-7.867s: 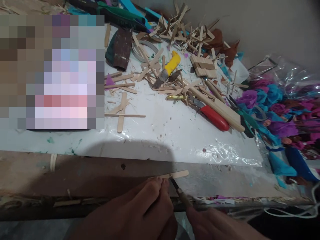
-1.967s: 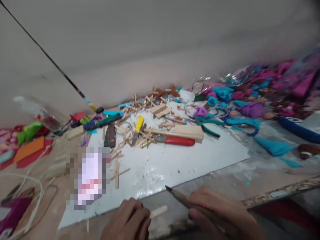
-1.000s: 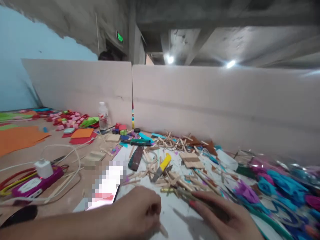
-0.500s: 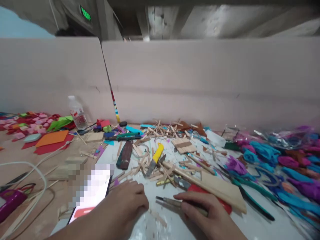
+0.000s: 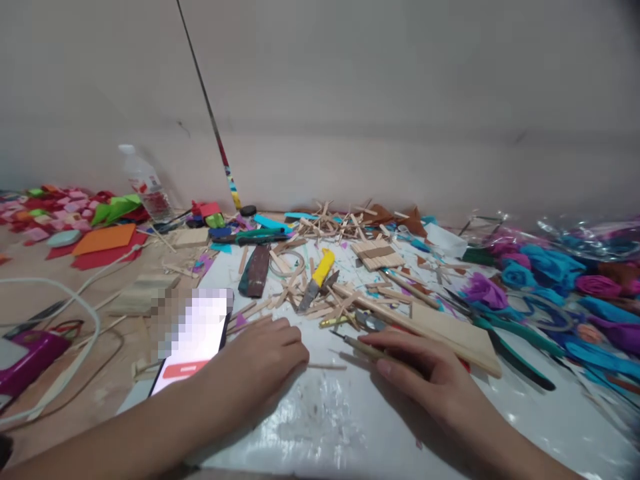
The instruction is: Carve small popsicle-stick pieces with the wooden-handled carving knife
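My left hand [image 5: 273, 353] rests low over the white work surface [image 5: 320, 427] with its fingers curled. From its fingertips a short thin wooden stick [image 5: 327, 366] sticks out to the right, lying close to the surface. My right hand [image 5: 420, 363] grips a pen-shaped craft knife [image 5: 357, 345], its narrow dark tip pointing left and away from me. Beyond both hands lie a yellow utility knife [image 5: 320, 270] and a heap of cut wooden sticks [image 5: 285, 293]. A flat pale wood board [image 5: 457, 333] is just behind my right hand.
A lit phone [image 5: 200, 333] lies by my left forearm. Green-handled pliers [image 5: 525, 353] and crepe-paper pieces [image 5: 545, 263] are at the right. A water bottle [image 5: 150, 190], coloured paper [image 5: 105, 239], a white cable [image 5: 85, 297] and a purple glue gun [image 5: 37, 360] occupy the left.
The view has tilted down, so the scene sits higher. The thin stick has turned from slanting towards me to nearly level. My right hand still holds the craft knife.
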The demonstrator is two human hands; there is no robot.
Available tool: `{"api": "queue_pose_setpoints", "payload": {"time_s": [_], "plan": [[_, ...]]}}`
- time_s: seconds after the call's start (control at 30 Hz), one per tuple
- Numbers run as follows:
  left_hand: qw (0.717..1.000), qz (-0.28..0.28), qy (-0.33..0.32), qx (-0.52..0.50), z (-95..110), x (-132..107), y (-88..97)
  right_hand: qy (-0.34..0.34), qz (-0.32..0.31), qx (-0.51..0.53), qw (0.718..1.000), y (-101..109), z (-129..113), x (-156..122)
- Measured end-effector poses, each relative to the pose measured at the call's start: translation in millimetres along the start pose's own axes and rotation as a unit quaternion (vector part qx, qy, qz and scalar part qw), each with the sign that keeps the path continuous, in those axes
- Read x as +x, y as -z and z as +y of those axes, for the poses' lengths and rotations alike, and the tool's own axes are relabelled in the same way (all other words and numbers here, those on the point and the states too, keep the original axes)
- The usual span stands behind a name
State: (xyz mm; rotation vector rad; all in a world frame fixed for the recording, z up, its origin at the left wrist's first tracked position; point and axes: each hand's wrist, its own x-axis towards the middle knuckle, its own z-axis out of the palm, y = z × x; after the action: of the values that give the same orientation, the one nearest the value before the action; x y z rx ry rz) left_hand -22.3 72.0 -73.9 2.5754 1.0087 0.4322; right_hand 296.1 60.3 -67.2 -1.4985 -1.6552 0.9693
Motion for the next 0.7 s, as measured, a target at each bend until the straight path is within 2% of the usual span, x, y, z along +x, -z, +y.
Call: {"api": "queue_pose_setpoints", "payload": {"time_s": [0.2, 0.33, 0.4, 0.47, 0.63, 0.7], "plan": [[0.998, 0.011, 0.030, -0.048, 6.0, 1.3, 7.1, -0.012, -0.044, -0.030, 0.998, 8.3, -12.3, -2.9], [0.997, 0.027, 0.044, -0.064, 8.1, 0.7, 13.4, 0.099, -0.048, -0.110, 0.988, 16.2, -16.0, 1.8], [0.996, 0.022, 0.046, -0.070, 8.2, 0.1, 15.8, 0.125, -0.069, -0.120, 0.983, 19.0, -17.5, 4.7], [0.996, 0.019, 0.050, -0.073, 8.4, 0.0, 17.0, 0.122, -0.090, -0.109, 0.982, 20.2, -18.6, 6.0], [0.996, 0.027, 0.042, -0.068, 12.9, -0.5, 13.5, 0.066, -0.134, -0.090, 0.985, 21.8, -17.0, 4.1], [0.998, 0.032, 0.027, -0.052, 17.6, -2.4, 11.7, 0.070, -0.138, -0.094, 0.983, 22.6, -16.9, 4.0]]}}
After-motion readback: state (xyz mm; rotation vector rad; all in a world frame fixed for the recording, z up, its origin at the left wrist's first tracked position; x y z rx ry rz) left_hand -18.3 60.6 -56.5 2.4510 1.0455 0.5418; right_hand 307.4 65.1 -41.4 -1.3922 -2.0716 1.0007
